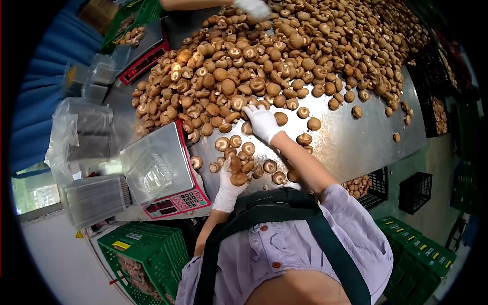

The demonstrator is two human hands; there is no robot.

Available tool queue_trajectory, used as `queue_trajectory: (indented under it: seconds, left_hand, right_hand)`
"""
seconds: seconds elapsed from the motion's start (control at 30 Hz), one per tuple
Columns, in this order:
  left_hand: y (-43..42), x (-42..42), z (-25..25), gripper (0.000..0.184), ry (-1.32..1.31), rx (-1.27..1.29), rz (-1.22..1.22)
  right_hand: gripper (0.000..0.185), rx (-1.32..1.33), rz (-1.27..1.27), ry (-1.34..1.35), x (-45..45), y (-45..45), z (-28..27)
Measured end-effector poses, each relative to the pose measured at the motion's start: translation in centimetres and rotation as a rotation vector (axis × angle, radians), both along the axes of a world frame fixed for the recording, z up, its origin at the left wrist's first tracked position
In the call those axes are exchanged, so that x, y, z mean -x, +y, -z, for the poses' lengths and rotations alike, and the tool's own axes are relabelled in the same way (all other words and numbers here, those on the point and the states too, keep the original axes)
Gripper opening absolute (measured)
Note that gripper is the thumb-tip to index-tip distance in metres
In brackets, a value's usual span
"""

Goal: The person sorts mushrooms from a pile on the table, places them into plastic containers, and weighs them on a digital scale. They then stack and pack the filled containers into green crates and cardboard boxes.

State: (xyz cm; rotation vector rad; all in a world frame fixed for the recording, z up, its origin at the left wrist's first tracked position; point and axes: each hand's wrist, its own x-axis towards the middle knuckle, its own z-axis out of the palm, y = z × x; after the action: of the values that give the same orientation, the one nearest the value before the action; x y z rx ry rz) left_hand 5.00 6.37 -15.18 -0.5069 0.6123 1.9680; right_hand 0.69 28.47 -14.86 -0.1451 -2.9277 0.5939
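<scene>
head view: a broad metal bench carries a large heap of brown mushrooms, with loose ones scattered along its near edge. the left hand, gloved in white, is on the near side of the heap, its fingers closed around some held mushrooms. the right hand, also gloved, reaches to the heap's near edge, touching mushrooms there; i cannot tell whether its fingers are gripping one. left of the heap stand a near scale with a clear plastic container on it and a far scale. farther left of the heap are stacked clear trays, a clear plastic bag and a blue curtain. beyond the heap, another person's gloved hand reaches in. to the right of the heap's near side, below bench level, a black crate sits on the greenish floor, near stacked green crates.
</scene>
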Motion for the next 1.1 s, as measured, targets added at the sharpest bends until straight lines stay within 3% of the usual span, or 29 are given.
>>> queue_trajectory:
  seconds: [0.07,0.2,0.27,0.33,0.4,0.53,0.6,0.67,0.73,0.77,0.8,0.87,0.9,1.0,1.1]
  left_hand:
    - [-0.3,0.3,0.2,0.048,-0.018,-0.055,0.032]
    - [0.2,0.9,-1.3,0.043,-0.054,0.042,-0.070]
    - [0.2,0.7,-1.6,0.042,-0.064,0.088,-0.101]
    - [0.2,0.8,-1.9,0.042,-0.064,0.123,-0.050]
    - [0.6,1.2,-2.5,0.042,-0.058,0.125,-0.032]
    - [-0.3,2.5,-2.5,0.042,0.015,0.064,-0.026]
    - [-0.4,3.6,-3.3,0.045,0.132,0.096,0.050]
    - [-0.1,5.0,-4.5,0.054,0.282,0.118,0.136]
    - [0.8,6.7,-5.9,0.056,0.344,0.258,0.133]
    - [1.2,7.6,-6.0,0.057,0.355,0.250,0.114]
    - [1.6,8.7,-5.4,0.052,0.287,0.227,0.069]
    - [2.8,10.8,-4.6,0.042,0.193,0.229,0.085]
    - [4.2,10.6,-5.9,0.035,0.210,0.313,0.050]
    - [6.3,11.8,-5.1,0.035,0.157,0.327,0.120]
    - [7.3,11.9,-4.3,0.035,0.191,0.402,0.193]
  right_hand:
    - [0.042,-0.031,-0.047,-0.026,1.1,0.5,1.3]
    - [0.048,0.317,0.039,-0.172,-2.4,1.3,-3.7]
    - [0.049,0.906,0.169,-0.316,-5.6,2.7,-6.1]
    - [0.050,1.361,0.237,-0.288,-10.0,5.4,-5.6]
    - [0.050,1.277,0.453,-0.135,-15.3,7.1,-7.3]
    - [0.051,0.816,0.724,-0.338,-28.8,13.5,-9.5]
    - [0.051,0.577,0.875,-0.630,-34.9,16.3,-9.7]
    - [0.051,0.288,0.846,-0.827,-39.9,18.6,-8.2]
    - [0.053,0.158,0.884,-0.749,-40.3,18.3,-7.4]
    - [0.055,0.026,0.913,-0.668,-40.2,18.2,-7.4]
    - [0.053,0.103,0.887,-0.701,-36.5,17.0,-9.7]
    - [0.051,0.139,0.833,-0.502,-32.8,16.6,-8.2]
    - [0.050,0.142,0.758,-0.454,-29.6,15.8,-8.5]
    - [0.050,0.260,0.571,-0.423,-18.7,12.7,-9.1]
    - [0.043,0.386,0.264,-0.182,-9.0,8.4,-8.3]
